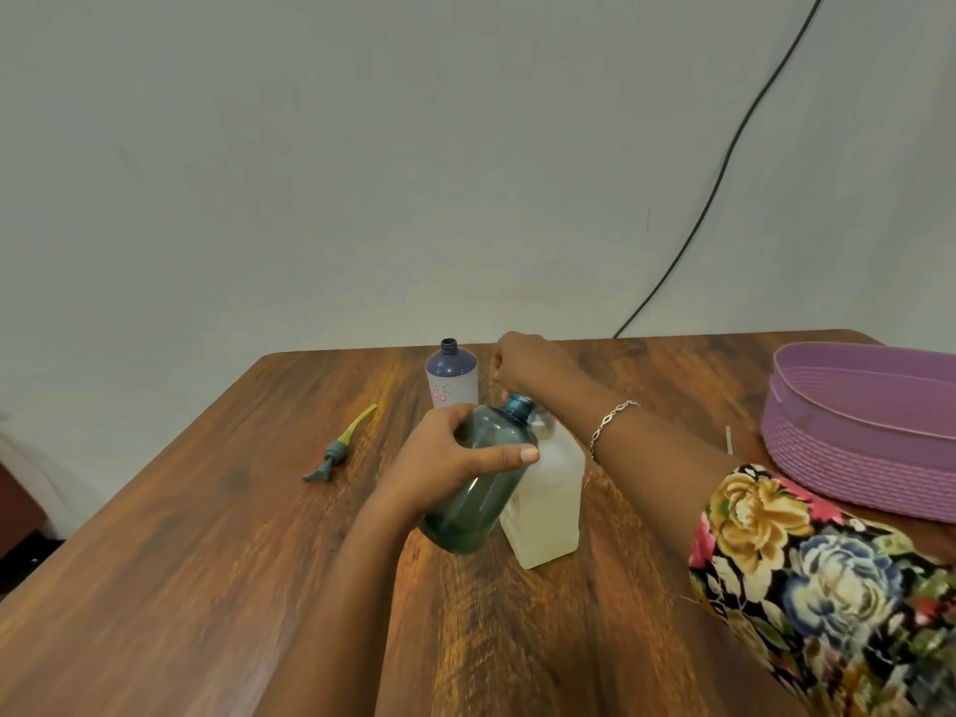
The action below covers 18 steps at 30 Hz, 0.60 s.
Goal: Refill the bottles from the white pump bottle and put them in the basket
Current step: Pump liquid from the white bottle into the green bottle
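Observation:
My left hand grips a clear teal bottle with no cap, tilted so its neck leans against the top of the white pump bottle. That white bottle stands upright just right of it, holding pale liquid. My right hand hovers above and behind both necks with curled fingers; what they hold is blurred. A small purple bottle with a white label stands open behind them. The purple woven basket sits at the right edge of the table.
A teal pump head with a yellow-green tube lies on the wooden table to the left. A thin white stick lies near the basket. A black cable runs down the wall behind.

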### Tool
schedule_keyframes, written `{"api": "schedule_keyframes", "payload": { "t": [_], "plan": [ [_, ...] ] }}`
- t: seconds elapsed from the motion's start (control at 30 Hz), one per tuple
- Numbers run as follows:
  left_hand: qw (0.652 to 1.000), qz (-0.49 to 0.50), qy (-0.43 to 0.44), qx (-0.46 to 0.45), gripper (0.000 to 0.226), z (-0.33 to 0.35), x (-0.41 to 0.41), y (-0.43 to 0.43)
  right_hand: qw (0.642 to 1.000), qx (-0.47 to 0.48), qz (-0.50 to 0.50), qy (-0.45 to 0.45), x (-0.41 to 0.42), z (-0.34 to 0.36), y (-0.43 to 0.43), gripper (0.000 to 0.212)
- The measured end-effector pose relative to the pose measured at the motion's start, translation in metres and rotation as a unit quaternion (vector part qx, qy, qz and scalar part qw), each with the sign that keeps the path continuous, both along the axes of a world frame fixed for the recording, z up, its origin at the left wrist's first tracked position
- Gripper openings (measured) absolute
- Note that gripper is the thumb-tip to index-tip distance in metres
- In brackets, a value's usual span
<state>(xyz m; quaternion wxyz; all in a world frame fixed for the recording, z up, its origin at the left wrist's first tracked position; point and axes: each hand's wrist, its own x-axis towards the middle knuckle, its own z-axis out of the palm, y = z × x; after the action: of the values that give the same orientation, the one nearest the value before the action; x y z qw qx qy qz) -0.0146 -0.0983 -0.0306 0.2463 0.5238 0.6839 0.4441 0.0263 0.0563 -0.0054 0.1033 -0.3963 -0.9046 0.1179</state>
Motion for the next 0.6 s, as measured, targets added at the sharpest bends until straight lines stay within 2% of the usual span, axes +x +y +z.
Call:
{"api": "schedule_keyframes", "payload": {
  "t": [0.17, 0.33, 0.5, 0.6],
  "plan": [
    [1.000, 0.005, -0.011, 0.001, 0.051, 0.001, 0.000, 0.000, 0.999, -0.025, 0.007, 0.040, -0.004, 0.002, 0.003, 0.018],
    [1.000, 0.010, 0.001, 0.016, 0.057, 0.008, 0.001, -0.003, 0.995, -0.081, 0.014, 0.050, -0.003, 0.014, 0.003, 0.022],
    [1.000, 0.004, 0.001, 0.019, 0.060, 0.002, -0.002, 0.000, 1.000, -0.018, 0.013, -0.001, -0.001, 0.008, 0.000, 0.022],
    [1.000, 0.004, 0.003, 0.010, 0.062, 0.000, -0.001, 0.000, 0.999, -0.038, 0.019, -0.021, -0.004, 0.004, 0.000, 0.022]
  ]
}}
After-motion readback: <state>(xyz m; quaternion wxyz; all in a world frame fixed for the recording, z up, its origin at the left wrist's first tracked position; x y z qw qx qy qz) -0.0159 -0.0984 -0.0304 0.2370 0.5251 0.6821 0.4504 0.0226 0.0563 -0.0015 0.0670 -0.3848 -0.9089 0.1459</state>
